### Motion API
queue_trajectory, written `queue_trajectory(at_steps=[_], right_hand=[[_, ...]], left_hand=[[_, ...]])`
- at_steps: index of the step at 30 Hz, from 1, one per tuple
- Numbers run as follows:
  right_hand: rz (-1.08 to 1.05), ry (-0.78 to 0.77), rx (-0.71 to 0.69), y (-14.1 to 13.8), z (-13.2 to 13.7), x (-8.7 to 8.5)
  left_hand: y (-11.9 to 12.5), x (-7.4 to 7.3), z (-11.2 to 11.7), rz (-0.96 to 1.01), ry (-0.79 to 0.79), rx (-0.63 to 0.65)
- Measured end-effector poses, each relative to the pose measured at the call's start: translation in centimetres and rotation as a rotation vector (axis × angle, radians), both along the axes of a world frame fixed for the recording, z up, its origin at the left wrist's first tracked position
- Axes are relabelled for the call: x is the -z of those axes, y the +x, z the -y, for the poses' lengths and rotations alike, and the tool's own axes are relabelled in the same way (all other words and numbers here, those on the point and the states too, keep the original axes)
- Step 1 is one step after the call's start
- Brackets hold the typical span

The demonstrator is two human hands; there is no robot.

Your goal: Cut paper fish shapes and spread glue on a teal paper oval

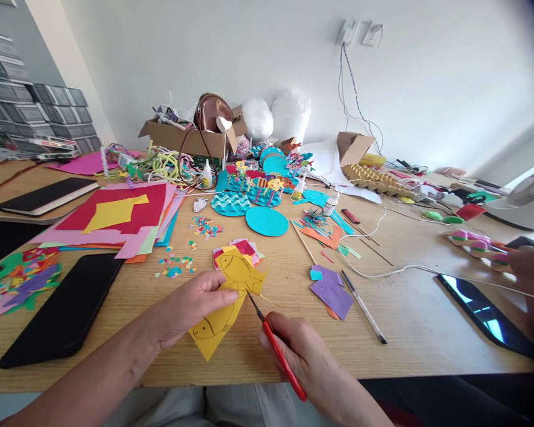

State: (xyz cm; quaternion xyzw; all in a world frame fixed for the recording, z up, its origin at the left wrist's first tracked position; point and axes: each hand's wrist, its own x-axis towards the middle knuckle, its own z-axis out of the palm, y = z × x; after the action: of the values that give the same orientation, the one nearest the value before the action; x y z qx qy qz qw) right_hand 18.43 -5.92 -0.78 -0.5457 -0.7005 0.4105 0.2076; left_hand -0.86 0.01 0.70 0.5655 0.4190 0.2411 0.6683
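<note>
My left hand [191, 308] pinches a yellow sheet of paper [225, 311] with fish outlines drawn on it, holding it just above the wooden table [409, 320]. My right hand [309, 362] is closed around red-handled scissors [278, 350]. Their thin blades point up and left and meet the right edge of the yellow paper. Behind the paper lies a small pile of coloured paper scraps [242, 249].
A black phone [64, 311] lies at the left, a tablet [485, 314] at the right with another person's hand [531, 270] beside it. Purple scraps [331, 290], a pen [364, 306], a white cable, stacked coloured sheets [120, 219], turquoise paper shapes [258, 201] and boxes crowd the table.
</note>
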Motion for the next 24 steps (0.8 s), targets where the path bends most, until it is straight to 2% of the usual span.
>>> queue_trajectory(at_steps=[13, 17, 24], right_hand=[[0.049, 0.002, -0.041, 0.63, 0.21, -0.13], [0.052, -0.027, -0.045, 0.69, 0.43, -0.08], [0.039, 0.01, -0.038, 0.81, 0.61, 0.22]], left_hand=[[-0.22, -0.3, -0.51, -0.058, -0.047, 0.089], [-0.14, -0.67, -0.4, -0.07, -0.088, 0.095], [-0.04, -0.8, -0.4, -0.054, -0.117, 0.08]])
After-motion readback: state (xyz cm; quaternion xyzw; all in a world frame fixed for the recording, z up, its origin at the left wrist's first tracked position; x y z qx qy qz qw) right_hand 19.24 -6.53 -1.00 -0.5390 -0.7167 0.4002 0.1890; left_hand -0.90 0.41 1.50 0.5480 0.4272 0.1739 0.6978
